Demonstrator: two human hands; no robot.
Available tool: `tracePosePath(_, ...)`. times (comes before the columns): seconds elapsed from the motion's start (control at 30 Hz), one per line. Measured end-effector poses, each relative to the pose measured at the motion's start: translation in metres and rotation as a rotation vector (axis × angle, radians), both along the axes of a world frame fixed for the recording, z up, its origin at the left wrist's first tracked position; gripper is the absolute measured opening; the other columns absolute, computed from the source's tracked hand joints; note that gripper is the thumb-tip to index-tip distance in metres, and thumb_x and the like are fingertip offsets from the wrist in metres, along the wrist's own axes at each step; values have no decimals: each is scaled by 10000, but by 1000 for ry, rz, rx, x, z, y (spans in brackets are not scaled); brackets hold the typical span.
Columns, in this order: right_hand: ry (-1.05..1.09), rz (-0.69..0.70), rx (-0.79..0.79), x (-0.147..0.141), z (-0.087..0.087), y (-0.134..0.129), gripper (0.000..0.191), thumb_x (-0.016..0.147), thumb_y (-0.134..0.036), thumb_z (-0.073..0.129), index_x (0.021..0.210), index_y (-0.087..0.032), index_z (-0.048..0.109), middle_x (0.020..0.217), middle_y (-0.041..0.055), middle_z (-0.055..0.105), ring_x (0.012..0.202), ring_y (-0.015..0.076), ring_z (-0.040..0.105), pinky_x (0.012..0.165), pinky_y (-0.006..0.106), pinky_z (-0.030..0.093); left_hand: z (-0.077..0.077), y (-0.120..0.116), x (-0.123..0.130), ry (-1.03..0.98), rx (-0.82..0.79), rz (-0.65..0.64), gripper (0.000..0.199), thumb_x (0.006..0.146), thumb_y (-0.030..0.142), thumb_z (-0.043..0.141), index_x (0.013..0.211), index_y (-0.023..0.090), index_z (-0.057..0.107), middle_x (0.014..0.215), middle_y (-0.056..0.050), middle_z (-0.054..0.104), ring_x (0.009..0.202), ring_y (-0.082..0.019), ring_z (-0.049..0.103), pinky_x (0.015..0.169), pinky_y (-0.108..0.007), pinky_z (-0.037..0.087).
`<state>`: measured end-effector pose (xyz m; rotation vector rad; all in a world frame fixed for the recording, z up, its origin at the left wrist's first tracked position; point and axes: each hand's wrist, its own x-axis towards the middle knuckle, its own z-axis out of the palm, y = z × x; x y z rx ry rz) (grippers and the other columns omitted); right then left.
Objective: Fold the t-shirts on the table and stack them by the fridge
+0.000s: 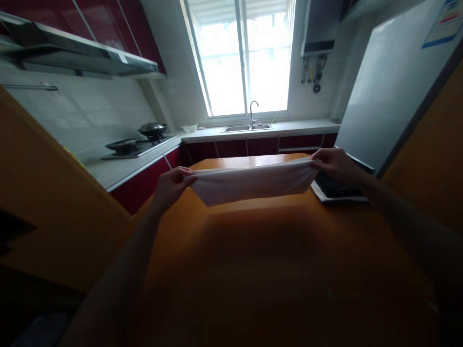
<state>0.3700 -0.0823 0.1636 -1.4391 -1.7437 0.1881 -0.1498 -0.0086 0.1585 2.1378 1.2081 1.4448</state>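
Observation:
A white cloth is stretched between my two hands above the brown wooden table. My left hand pinches its left upper corner between thumb and fingers. At the other end, my right hand pinches the right upper corner. The cloth's top edge runs nearly straight from hand to hand, and its lower part hangs down in a shallow fold, slanting at both sides. Whether the lower edge touches the table cannot be made out.
A dark flat object lies on a pale one at the table's right, beneath my right hand. Beyond are a counter with a sink, a stove with two pans, and a fridge at right.

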Motion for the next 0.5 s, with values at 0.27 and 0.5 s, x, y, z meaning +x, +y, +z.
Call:
tracePosePath(0.27,214,207,58,0,17,-35,383,732,-526,808,846,-180,690,928,57,698,860,196,618,780,323,523,17,-31,-16,-24,121,-19,323,733,461,822,858,181,719,997,-53,710,822,-147,657,707,-250,559)
tracePosePath(0.5,316,228,91,4,24,-74,263,709,-413,855,765,-203,707,936,55,686,855,190,623,713,303,535,17,-75,-29,-149,146,13,214,702,343,861,821,211,742,905,-25,696,764,-145,639,634,-253,560)
